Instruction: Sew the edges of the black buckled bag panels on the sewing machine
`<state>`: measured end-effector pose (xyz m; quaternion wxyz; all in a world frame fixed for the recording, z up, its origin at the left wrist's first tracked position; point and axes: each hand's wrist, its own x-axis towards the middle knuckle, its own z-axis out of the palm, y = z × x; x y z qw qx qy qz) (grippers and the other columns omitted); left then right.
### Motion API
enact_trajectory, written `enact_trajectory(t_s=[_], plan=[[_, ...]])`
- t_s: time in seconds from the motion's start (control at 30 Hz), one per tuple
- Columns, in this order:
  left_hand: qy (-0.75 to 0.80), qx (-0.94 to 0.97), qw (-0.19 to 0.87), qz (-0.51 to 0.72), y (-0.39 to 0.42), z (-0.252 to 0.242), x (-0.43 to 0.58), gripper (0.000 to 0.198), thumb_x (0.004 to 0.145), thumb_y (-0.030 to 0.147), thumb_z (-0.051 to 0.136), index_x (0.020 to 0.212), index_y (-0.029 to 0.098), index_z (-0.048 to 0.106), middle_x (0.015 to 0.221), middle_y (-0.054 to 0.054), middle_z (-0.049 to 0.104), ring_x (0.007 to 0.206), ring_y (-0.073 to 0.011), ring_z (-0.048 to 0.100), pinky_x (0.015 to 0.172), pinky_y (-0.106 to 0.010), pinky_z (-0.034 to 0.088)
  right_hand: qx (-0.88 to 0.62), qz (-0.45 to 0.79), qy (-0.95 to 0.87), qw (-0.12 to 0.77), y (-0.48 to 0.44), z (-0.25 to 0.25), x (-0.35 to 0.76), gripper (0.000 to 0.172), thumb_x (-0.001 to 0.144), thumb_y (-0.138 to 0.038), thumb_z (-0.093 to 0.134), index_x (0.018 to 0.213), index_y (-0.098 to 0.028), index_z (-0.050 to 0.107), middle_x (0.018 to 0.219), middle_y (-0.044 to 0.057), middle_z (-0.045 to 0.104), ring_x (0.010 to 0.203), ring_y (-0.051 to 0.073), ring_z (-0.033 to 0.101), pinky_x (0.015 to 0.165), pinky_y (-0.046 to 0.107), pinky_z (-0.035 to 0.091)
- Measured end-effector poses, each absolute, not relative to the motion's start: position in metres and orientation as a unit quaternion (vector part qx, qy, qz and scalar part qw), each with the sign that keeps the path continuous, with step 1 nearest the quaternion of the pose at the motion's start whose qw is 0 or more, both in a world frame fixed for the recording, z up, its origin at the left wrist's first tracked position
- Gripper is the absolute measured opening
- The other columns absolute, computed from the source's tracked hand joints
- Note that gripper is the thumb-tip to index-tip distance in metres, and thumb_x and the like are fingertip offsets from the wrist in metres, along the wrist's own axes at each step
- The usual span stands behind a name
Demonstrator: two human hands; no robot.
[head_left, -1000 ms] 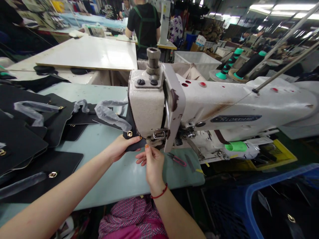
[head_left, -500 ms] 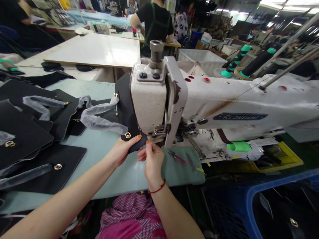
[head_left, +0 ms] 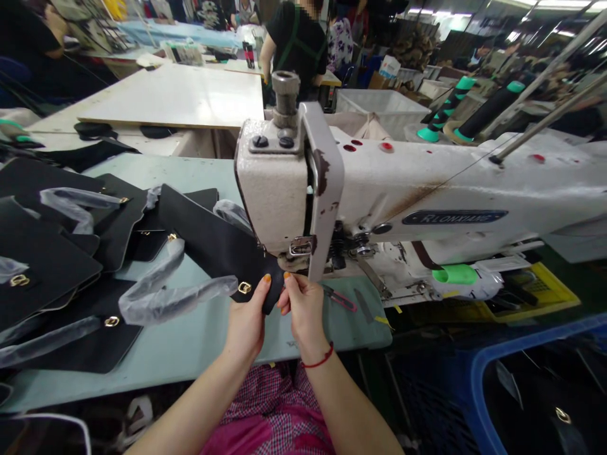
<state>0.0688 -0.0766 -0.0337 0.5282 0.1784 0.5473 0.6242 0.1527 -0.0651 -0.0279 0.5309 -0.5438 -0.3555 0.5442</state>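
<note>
A black bag panel (head_left: 213, 246) lies slantwise on the table, its right corner beneath the sewing machine's head (head_left: 275, 183). Gold rings join it to a handle wrapped in clear plastic (head_left: 152, 303), which loops out toward me. My left hand (head_left: 246, 316) grips the panel's near edge, thumb on top beside a gold ring. Close to the needle area, my right hand (head_left: 303, 303) pinches the panel's right corner between thumb and fingers. The machine's foot and the panel's corner partly hide the needle.
Several black panels with wrapped handles (head_left: 42, 253) are piled at the left. Pink-handled thread snips (head_left: 341, 298) lie right of my hands. A blue basket (head_left: 474, 379) holding black pieces stands at lower right, near a yellow tray (head_left: 554, 291). Thread cones (head_left: 493, 114) stand behind the machine.
The panel has turned from nearly upright to slantwise, its far end swinging left and toward me. My left hand turned with it, and my right hand shifted slightly right.
</note>
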Motion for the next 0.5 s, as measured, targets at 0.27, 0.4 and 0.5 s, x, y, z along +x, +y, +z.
enact_trajectory(t_s=[0.27, 0.4, 0.5], plan=[[0.568, 0.175, 0.479, 0.646, -0.099, -0.036, 0.11, 0.036, 0.08, 0.039, 0.07, 0.112, 0.023, 0.064, 0.127, -0.006, 0.065, 0.122, -0.0232, 0.057, 0.104, -0.034, 0.047, -0.545, 0.548, -0.417, 0.479, -0.059, -0.031, 0.179, 0.045, 0.085, -0.046, 0.055, 0.05, -0.019, 0.047, 0.038, -0.005, 0.044, 0.033, 0.006, 0.035, 0.038, 0.019, 0.029], [0.522, 0.123, 0.518, 0.666, -0.106, -0.031, 0.123, 0.035, 0.08, 0.039, 0.07, 0.111, 0.025, 0.063, 0.128, -0.003, 0.064, 0.125, -0.023, 0.055, 0.105, -0.034, 0.046, -0.552, 0.53, -0.438, 0.471, -0.058, -0.026, 0.186, 0.044, 0.085, -0.045, 0.056, 0.05, -0.019, 0.049, 0.038, -0.005, 0.045, 0.034, 0.007, 0.037, 0.039, 0.019, 0.03], [0.511, 0.111, 0.545, 0.655, -0.106, -0.028, 0.131, 0.037, 0.08, 0.042, 0.068, 0.112, 0.024, 0.062, 0.132, -0.005, 0.062, 0.125, -0.0245, 0.055, 0.103, -0.034, 0.047, -0.566, 0.495, -0.472, 0.461, -0.057, -0.019, 0.19, 0.047, 0.087, -0.044, 0.056, 0.047, -0.019, 0.047, 0.038, -0.004, 0.045, 0.035, 0.008, 0.04, 0.04, 0.019, 0.031]])
